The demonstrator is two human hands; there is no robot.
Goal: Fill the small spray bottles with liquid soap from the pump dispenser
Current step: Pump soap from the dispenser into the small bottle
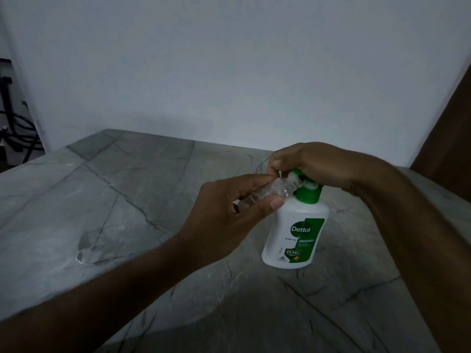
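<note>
left hand (224, 220) grips the small spray bottle (102, 192) at centre frame — right hand (303, 164) clenches the pump dispenser (297, 235) head.

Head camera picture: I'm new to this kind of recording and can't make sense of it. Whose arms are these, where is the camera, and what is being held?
The camera sits on a person's head, looking forward and down, so both arms are that person's own. The left hand grips a small clear spray bottle, tilted with its open neck at the spout. The right hand is curled over the green pump of a white soap dispenser, which stands on a grey marble-like table. A small wet patch lies to the left.
</note>
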